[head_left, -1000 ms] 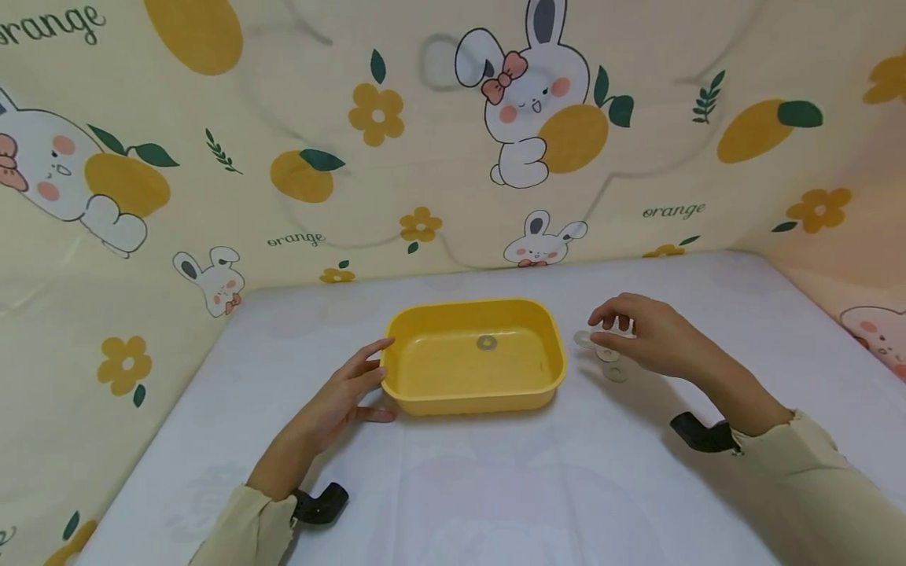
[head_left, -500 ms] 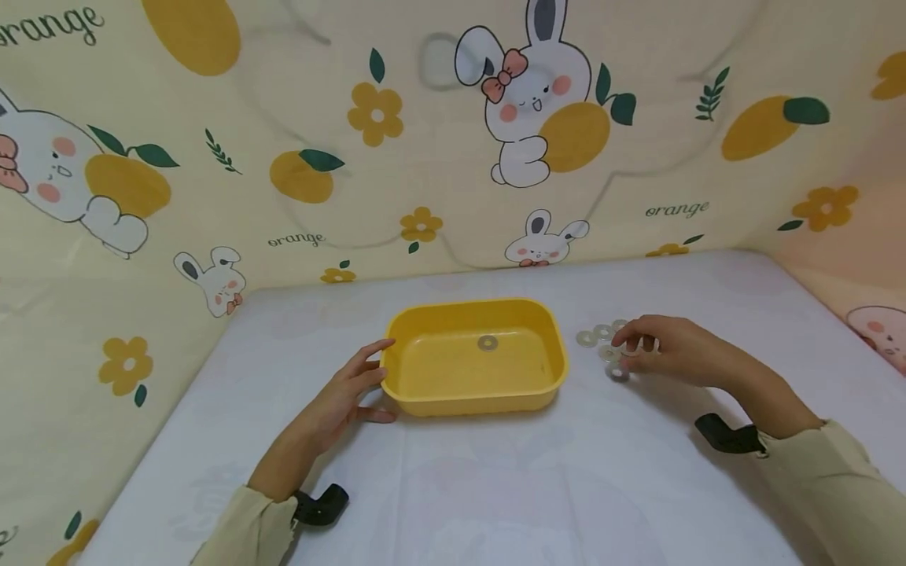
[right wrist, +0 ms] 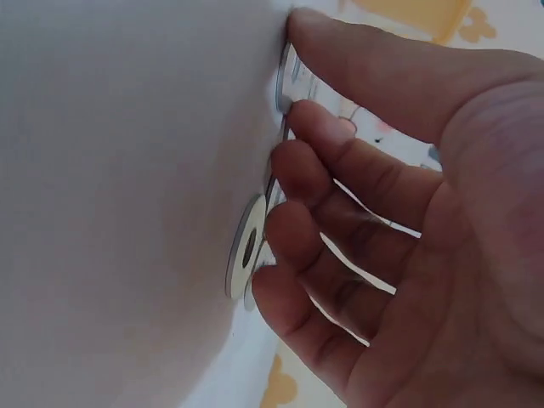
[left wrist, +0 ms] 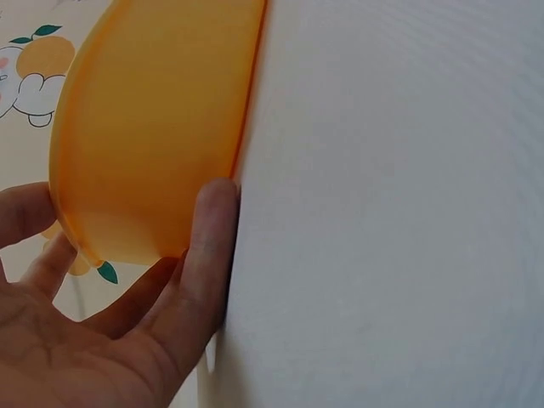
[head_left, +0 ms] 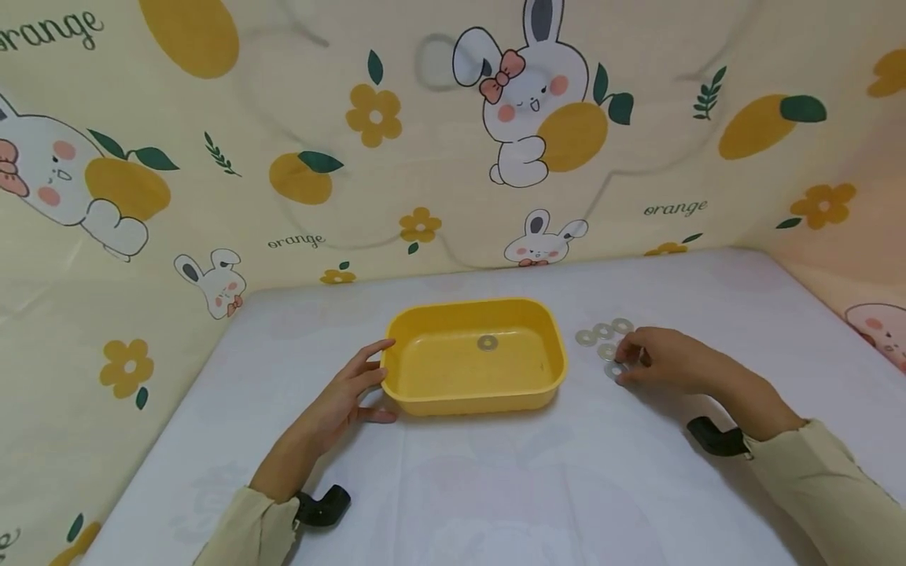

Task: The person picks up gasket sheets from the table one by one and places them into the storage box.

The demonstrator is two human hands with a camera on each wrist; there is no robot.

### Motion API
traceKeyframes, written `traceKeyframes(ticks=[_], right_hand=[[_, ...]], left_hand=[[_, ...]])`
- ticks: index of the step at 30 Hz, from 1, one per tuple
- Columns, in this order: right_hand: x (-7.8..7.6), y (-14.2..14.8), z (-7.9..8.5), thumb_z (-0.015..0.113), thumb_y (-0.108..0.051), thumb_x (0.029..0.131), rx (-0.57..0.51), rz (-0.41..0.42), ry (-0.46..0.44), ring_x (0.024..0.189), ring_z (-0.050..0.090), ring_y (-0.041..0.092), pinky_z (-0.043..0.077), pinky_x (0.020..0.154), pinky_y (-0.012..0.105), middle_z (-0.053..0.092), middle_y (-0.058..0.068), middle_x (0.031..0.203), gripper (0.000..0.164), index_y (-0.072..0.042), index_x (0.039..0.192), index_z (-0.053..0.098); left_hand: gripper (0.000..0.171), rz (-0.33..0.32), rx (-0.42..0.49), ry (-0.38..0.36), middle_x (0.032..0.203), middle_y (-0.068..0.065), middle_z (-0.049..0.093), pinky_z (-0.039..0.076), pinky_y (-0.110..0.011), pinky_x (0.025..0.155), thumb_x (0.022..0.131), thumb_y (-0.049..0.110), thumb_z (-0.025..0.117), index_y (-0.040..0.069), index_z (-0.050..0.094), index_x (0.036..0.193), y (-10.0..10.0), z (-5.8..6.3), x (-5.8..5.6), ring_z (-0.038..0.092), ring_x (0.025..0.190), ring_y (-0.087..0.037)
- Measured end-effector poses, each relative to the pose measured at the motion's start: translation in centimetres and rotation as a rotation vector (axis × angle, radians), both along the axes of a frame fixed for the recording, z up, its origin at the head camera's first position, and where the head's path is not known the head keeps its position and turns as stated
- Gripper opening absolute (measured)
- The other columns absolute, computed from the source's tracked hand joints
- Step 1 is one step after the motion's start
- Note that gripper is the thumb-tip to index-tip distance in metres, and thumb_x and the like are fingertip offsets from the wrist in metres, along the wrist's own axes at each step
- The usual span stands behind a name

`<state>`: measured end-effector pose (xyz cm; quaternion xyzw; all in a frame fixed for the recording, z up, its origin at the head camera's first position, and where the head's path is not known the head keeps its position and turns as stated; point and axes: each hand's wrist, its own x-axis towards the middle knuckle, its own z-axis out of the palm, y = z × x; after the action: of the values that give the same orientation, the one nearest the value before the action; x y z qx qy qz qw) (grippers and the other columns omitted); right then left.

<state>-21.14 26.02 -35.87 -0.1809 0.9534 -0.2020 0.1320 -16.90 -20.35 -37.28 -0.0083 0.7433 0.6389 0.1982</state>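
White table (head_left: 460,487) below; I have the left hand (head_left: 344,395) resting loosely against the tray (head_left: 470,407), the right hand (head_left: 668,360) pinching a washer (head_left: 610,369) just right of it. Thin, stiff, probably light and slippery; I'd hold opposite edges.

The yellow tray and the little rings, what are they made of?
The yellow tray looks like smooth, slightly shiny plastic: soft highlights inside and rounded, moulded-looking corners. The little rings look like metal with a dull finish: they're thin, flat and greyish, and one by the right hand shows a pale face with a greyer edge. Hard plastic is possible.
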Motion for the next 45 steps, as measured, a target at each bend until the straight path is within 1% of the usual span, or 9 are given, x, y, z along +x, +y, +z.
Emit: traceKeyframes(ticks=[4,10,14,17,22,27,36,42,45], right_hand=[[0.04,0.14,-0.16,0.076,-0.029,0.084,0.006,-0.006,-0.068,0.089,0.052,0.018,0.047,0.076,0.03,0.06,0.002,0.096,0.032,-0.009,0.107,0.067],[0.49,0.33,0.16,0.079,-0.026,0.079,0.004,-0.019,-0.158,0.088,0.048,0.018,0.04,0.071,0.028,0.053,0.002,0.092,0.035,-0.009,0.106,0.063],[0.65,0.17,0.26,0.08,-0.022,0.075,-0.036,-0.003,-0.147,0.088,0.046,0.018,0.037,0.07,0.026,0.05,0.002,0.092,0.036,-0.01,0.1,0.058],[0.72,0.14,0.32,0.079,-0.021,0.076,-0.068,0.018,-0.137,0.087,0.046,0.018,0.039,0.069,0.026,0.051,0.003,0.092,0.035,-0.011,0.099,0.055],[0.69,0.32,0.32,0.076,-0.03,0.085,-0.071,0.033,-0.138,0.089,0.052,0.017,0.045,0.073,0.027,0.059,0.002,0.096,0.037,-0.015,0.112,0.057],[0.63,0.47,0.27,0.077,-0.037,0.085,-0.06,0.056,-0.123,0.089,0.054,0.015,0.048,0.076,0.027,0.059,0.002,0.1,0.044,-0.02,0.122,0.059],[0.46,0.57,-0.03,0.077,-0.032,0.085,-0.062,0.098,-0.075,0.083,0.053,0.012,0.046,0.07,0.021,0.059,-0.002,0.095,0.037,-0.022,0.118,0.065],[0.43,0.34,-0.02,0.079,-0.034,0.083,-0.053,0.095,-0.049,0.078,0.052,0.01,0.045,0.066,0.02,0.059,-0.005,0.088,0.037,-0.019,0.115,0.067],[0.42,0.23,-0.05,0.08,-0.035,0.081,-0.053,0.072,-0.031,0.076,0.052,0.01,0.045,0.065,0.02,0.059,-0.005,0.086,0.037,-0.019,0.112,0.067]], left_hand=[[0.048,-0.001,-0.001,0.005,0.157,-0.014,0.027,0.061,-0.041,0.085,0.106,0.024,0.042,0.032,0.034,0.152,-0.03,-0.02,0.04,0.043,0.133,-0.037],[0.048,0.007,-0.011,0.006,0.157,-0.014,0.028,0.061,-0.042,0.086,0.105,0.024,0.042,0.031,0.033,0.152,0.02,0.05,0.06,0.041,0.135,-0.038],[0.048,0.007,-0.009,0.003,0.156,-0.013,0.029,0.061,-0.042,0.086,0.105,0.025,0.042,0.032,0.034,0.152,0.0,0.03,0.06,0.041,0.135,-0.038],[0.048,-0.002,-0.008,0.007,0.155,-0.013,0.03,0.061,-0.042,0.086,0.105,0.025,0.041,0.032,0.033,0.152,-0.06,-0.02,0.01,0.041,0.134,-0.038],[0.048,-0.009,-0.009,0.008,0.155,-0.012,0.03,0.061,-0.041,0.085,0.105,0.026,0.042,0.032,0.033,0.152,-0.07,-0.08,-0.06,0.042,0.133,-0.037],[0.048,-0.014,-0.009,0.008,0.155,-0.012,0.03,0.061,-0.041,0.086,0.105,0.026,0.042,0.032,0.032,0.152,-0.09,-0.1,-0.06,0.041,0.135,-0.037],[0.048,-0.013,-0.005,-0.007,0.155,-0.012,0.029,0.061,-0.041,0.087,0.106,0.027,0.042,0.033,0.032,0.152,-0.22,-0.24,0.01,0.043,0.132,-0.036],[0.048,-0.015,-0.012,0.003,0.154,-0.012,0.029,0.061,-0.04,0.087,0.105,0.027,0.041,0.033,0.032,0.152,-0.18,-0.12,0.04,0.047,0.127,-0.035],[0.048,-0.02,-0.011,0.009,0.154,-0.012,0.029,0.061,-0.04,0.086,0.106,0.027,0.041,0.032,0.031,0.153,-0.21,-0.09,0.0,0.047,0.128,-0.035]])
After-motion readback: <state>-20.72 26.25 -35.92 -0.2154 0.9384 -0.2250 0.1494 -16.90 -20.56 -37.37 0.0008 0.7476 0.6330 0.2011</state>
